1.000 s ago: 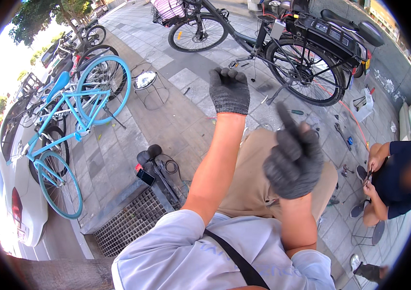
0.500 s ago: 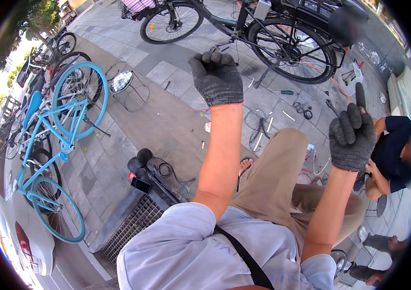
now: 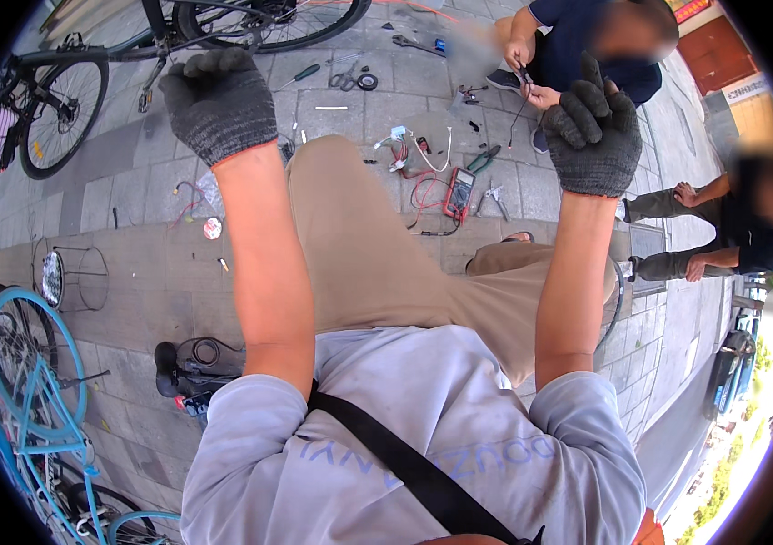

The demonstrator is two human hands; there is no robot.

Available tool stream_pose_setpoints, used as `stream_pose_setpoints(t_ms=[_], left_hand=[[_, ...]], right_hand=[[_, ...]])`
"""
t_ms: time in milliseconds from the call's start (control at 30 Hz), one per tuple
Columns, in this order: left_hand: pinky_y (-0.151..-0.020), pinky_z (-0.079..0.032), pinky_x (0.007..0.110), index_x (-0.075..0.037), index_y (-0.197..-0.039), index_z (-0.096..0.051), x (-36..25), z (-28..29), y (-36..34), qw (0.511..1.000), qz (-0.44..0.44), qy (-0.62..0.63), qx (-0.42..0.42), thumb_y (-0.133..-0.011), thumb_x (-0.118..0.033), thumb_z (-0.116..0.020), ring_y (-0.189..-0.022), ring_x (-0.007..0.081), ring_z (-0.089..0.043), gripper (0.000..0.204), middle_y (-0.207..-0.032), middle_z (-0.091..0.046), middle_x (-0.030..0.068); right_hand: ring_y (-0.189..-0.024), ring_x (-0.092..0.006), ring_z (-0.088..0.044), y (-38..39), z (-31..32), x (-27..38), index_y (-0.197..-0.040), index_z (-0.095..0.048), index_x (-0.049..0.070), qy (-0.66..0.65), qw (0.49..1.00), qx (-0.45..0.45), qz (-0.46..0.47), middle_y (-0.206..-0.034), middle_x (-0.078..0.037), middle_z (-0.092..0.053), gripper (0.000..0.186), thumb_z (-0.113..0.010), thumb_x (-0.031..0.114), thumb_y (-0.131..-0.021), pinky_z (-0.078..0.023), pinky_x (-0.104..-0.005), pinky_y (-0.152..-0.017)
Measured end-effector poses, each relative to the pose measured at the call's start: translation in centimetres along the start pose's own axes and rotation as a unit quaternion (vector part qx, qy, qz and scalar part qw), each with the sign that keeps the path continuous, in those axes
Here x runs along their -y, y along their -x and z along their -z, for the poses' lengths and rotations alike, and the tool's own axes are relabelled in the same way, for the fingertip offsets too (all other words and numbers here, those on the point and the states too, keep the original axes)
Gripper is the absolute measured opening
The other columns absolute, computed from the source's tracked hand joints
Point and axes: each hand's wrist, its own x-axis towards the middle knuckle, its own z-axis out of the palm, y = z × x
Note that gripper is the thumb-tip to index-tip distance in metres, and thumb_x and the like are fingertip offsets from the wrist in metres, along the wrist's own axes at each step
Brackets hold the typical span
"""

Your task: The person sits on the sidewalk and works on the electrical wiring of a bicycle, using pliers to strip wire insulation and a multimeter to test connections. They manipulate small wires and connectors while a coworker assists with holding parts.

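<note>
— How are those gloved hands set?
— Both raised. The left hand (image 3: 220, 107) is narrow, fingers bent in; the right hand (image 3: 593, 136) has its index finger up, the rest folded. I can't tell whether either palm hides something.
— Count things for me, biggest first.
— One black bicycle (image 3: 86, 54) past the left hand, one blue bicycle (image 3: 53, 448) at lower left. Two other people: a crouching person (image 3: 573, 45) beyond the right hand, a second person (image 3: 739, 218) farther right. One stool (image 3: 53, 278). Then, on the paving (image 3: 427, 86), one adjustable wrench (image 3: 418, 44), one red multimeter (image 3: 461, 193) between the raised knee and the right forearm, green-handled pliers (image 3: 483, 159) and silver pliers (image 3: 495, 200) near it, one screwdriver (image 3: 303, 75), one roll of black tape (image 3: 367, 81).
— And room around them?
— A wide gap between the forearms, over the trousers (image 3: 386, 245). The left fingertips appear just beside the bicycle's rear wheel; the right hand looks tighter, nearly in line with the croucher's hand. Depth I can't judge.
</note>
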Motion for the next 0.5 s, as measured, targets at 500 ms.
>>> stream_pose_setpoints(t_ms=[500], left_hand=[[-0.070,-0.051,0.041,-0.016,-0.096,-0.067,23.9,6.5,3.6,0.902,0.360,-0.237,-0.018,-0.097,-0.040,-0.068,-0.078,0.0222,-0.063,0.025,-0.083,-0.066,0.0012]], right_hand=[[-0.058,-0.0155,-0.059,-3.6,23.8,10.7,-0.105,-0.069,0.009,0.577,0.730,-0.343,-0.131,-0.081,-0.005,-0.067,0.028,-0.065,0.034,-0.093,-0.045,-0.0318,-0.050]])
